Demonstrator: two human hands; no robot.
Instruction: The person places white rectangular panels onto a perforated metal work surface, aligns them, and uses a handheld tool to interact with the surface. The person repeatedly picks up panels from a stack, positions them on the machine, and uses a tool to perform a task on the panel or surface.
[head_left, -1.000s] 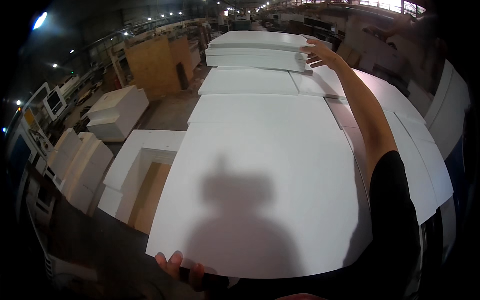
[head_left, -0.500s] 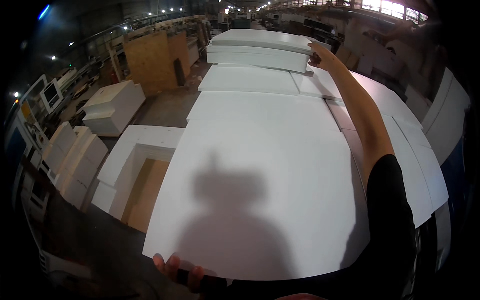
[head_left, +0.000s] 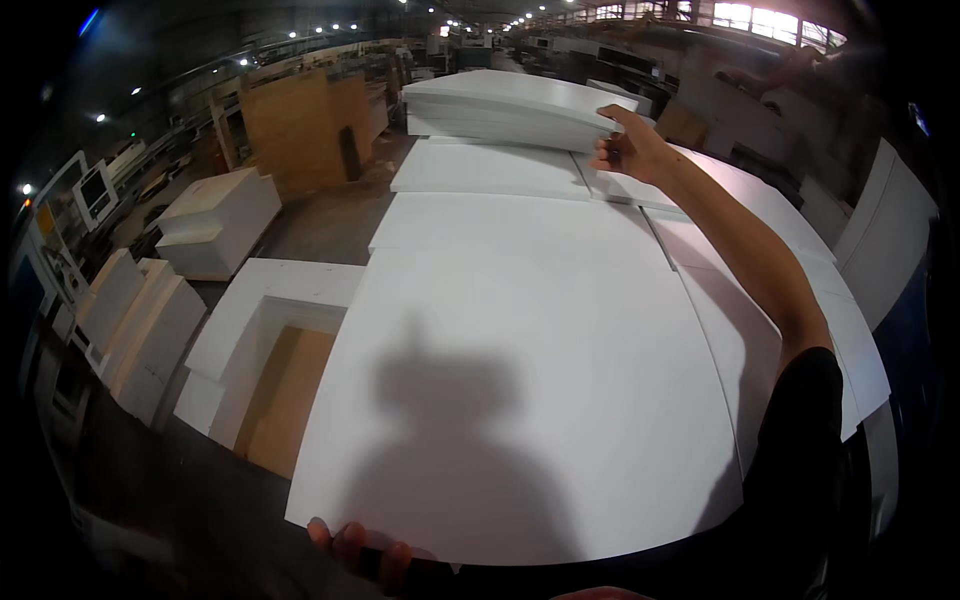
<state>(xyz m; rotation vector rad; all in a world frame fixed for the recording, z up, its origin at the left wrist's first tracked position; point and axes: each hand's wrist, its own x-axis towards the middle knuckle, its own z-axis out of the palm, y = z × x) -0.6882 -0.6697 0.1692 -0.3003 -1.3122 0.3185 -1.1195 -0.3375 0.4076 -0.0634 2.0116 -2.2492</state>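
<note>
A large white panel (head_left: pixel 540 300) lies flat before me, with the shadow of a head and shoulders on it. At its near left corner, the fingertips of my left hand (head_left: pixel 360 550) curl over the edge from below; the rest of that hand is dark or hidden. My right arm reaches far forward. There my right hand (head_left: pixel 632 145) grips the right corner of a stack of white panels (head_left: pixel 510 105), index finger at the upper edge and the other fingers bent in lower down. Part of this grip is hidden by the hand itself.
More white panels (head_left: pixel 740 300) lie in overlapping rows to the right. On the left stand a white frame-like stack with a brown recess (head_left: pixel 225 330), white blocks (head_left: pixel 215 215) and a plywood box (head_left: pixel 290 125). Machines and lights fill the hall behind.
My right hand has shifted left and slightly down along the far stack's corner, and its fingers have bent more. The stack's layers look more even at the right. My left hand stays on the near edge.
</note>
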